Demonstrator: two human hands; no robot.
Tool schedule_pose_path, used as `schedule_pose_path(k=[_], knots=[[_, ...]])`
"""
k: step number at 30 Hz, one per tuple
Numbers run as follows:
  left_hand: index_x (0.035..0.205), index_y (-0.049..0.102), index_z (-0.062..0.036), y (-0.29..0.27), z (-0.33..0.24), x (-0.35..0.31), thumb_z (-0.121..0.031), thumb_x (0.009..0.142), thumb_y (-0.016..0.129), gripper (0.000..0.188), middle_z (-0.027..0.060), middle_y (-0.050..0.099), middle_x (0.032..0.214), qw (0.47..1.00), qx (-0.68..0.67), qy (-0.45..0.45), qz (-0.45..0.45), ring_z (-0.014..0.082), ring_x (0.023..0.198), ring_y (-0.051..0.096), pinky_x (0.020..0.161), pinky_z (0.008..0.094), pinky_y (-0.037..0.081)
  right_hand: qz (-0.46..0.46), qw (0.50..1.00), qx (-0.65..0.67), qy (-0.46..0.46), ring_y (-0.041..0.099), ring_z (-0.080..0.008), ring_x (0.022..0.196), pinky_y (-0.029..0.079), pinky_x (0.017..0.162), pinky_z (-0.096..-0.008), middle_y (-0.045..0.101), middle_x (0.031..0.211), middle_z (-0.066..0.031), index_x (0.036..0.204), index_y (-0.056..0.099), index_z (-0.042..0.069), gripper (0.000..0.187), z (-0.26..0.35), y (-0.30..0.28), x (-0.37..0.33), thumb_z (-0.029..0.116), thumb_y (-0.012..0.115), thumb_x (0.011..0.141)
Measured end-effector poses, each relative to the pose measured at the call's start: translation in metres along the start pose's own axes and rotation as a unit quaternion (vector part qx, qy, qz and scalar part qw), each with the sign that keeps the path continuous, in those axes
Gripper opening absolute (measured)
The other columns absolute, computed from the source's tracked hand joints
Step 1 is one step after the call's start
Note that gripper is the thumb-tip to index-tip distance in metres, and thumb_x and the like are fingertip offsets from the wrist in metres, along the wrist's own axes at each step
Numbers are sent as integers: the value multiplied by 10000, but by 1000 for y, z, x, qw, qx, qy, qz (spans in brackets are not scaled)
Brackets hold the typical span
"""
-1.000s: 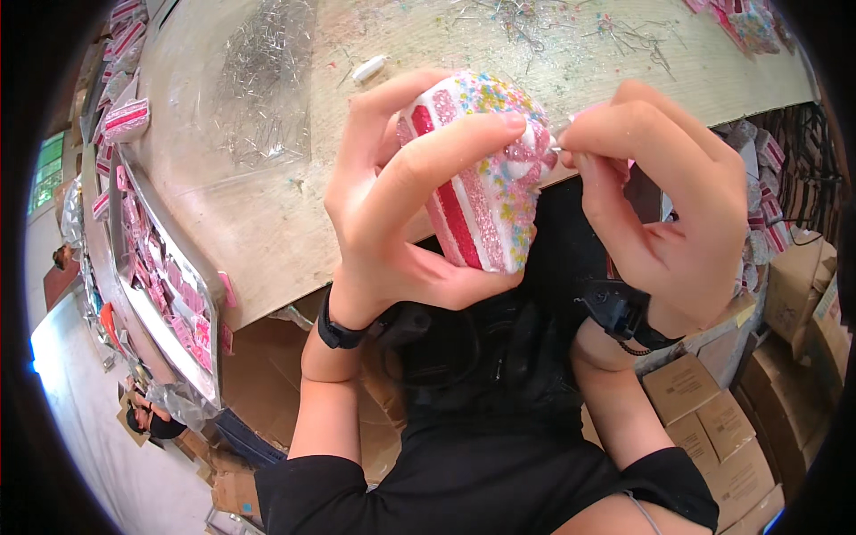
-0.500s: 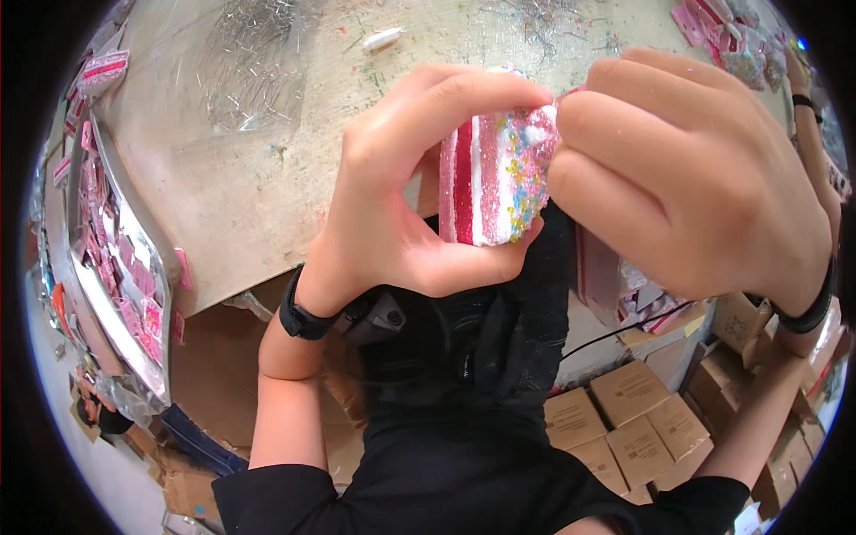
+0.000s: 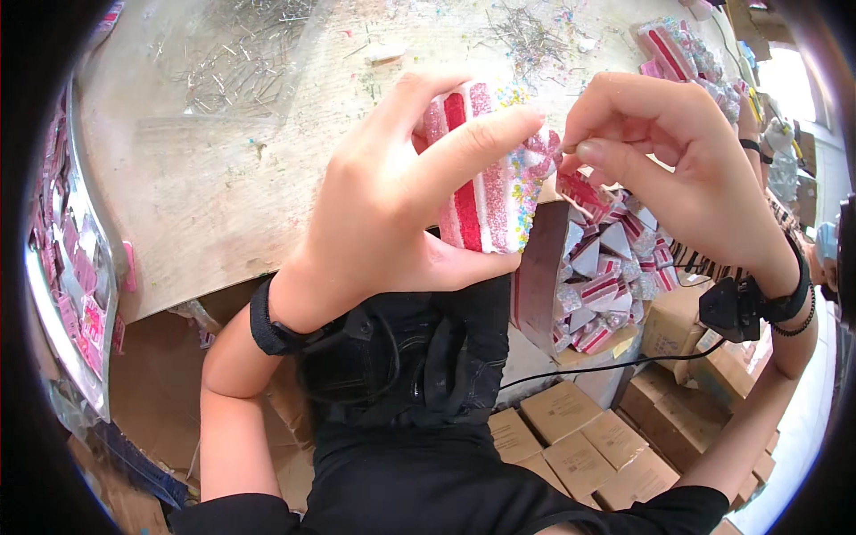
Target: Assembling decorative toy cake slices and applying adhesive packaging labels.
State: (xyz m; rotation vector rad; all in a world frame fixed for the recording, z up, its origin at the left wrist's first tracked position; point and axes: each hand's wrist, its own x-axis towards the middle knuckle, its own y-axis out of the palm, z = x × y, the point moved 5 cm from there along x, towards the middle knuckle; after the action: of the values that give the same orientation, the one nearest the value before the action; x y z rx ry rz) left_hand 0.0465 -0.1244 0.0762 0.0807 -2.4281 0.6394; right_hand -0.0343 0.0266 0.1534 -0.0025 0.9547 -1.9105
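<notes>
My left hand (image 3: 379,201) is wrapped around a decorative cake slice (image 3: 465,209) with pink, red and white glittery layers. Its thumb presses the lower edge while the fingers reach over the upper side. Small coloured beads (image 3: 522,201) cover the slice's right-hand face, where a pink piece (image 3: 540,150) sticks out. Close beside that piece, my right hand (image 3: 682,165) has thumb and forefinger pinched together. Whatever lies between those fingertips is too small to make out.
Loose metal pins (image 3: 535,40) lie scattered at the table's far side, near a small white piece (image 3: 386,53). An open box (image 3: 538,281) of similar slices stands at right. Pink pieces fill a tray (image 3: 105,357) at left. Cardboard cartons (image 3: 584,450) sit below.
My right hand has turned from a closed, back-showing pose to a visible pinch beside the slice. The slice has tilted slightly in my left hand. The view has shifted rightward, revealing more of the box.
</notes>
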Motion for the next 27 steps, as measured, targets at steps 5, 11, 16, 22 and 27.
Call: schedule_pose_path(k=[5, 11, 16, 22, 27], knots=[[1183, 672, -69, -1, 3, 0, -83, 517, 802, 678, 187, 587, 1156, 1000, 0, -21, -3, 286, 881, 648, 768, 347, 535, -19, 980, -188, -63, 634, -183, 631, 504, 628, -274, 575, 683, -126, 913, 612, -49, 59, 15, -4, 7, -29, 561, 892], [1225, 654, -135, 8, -4, 3, -145, 514, 828, 733, 199, 567, 1182, 999, -14, -27, -23, 348, 918, 639, 764, 393, 543, 10, 933, -323, -158, 547, -361, 550, 430, 517, -389, 532, 614, -181, 746, 561, -1, 139, 30, -1, -5, 76, 605, 853], [1258, 608, -15, 4, 1, 1, 2, 553, 745, 718, 265, 514, 1300, 1000, 6, -17, 16, 404, 1030, 630, 859, 428, 534, 62, 972, 102, 205, 655, -248, 583, 522, 597, -353, 658, 658, -187, 792, 655, -70, 305, 14, -2, 17, 172, 492, 882], [1292, 570, -16, 16, 6, 11, -7, 576, 770, 743, 269, 500, 1319, 999, 19, -7, 26, 399, 1083, 609, 888, 432, 525, 7, 914, 293, 280, 666, -197, 580, 522, 557, -327, 690, 680, -143, 800, 661, -85, 310, -12, 1, 14, 152, 473, 865], [1275, 582, -12, 12, 2, 10, -63, 597, 822, 721, 281, 495, 1317, 1000, 18, 2, 25, 407, 1084, 608, 886, 438, 526, -24, 996, -12, 86, 642, -246, 539, 510, 523, -331, 658, 639, -137, 799, 639, -84, 234, 0, 7, 15, 131, 549, 809]])
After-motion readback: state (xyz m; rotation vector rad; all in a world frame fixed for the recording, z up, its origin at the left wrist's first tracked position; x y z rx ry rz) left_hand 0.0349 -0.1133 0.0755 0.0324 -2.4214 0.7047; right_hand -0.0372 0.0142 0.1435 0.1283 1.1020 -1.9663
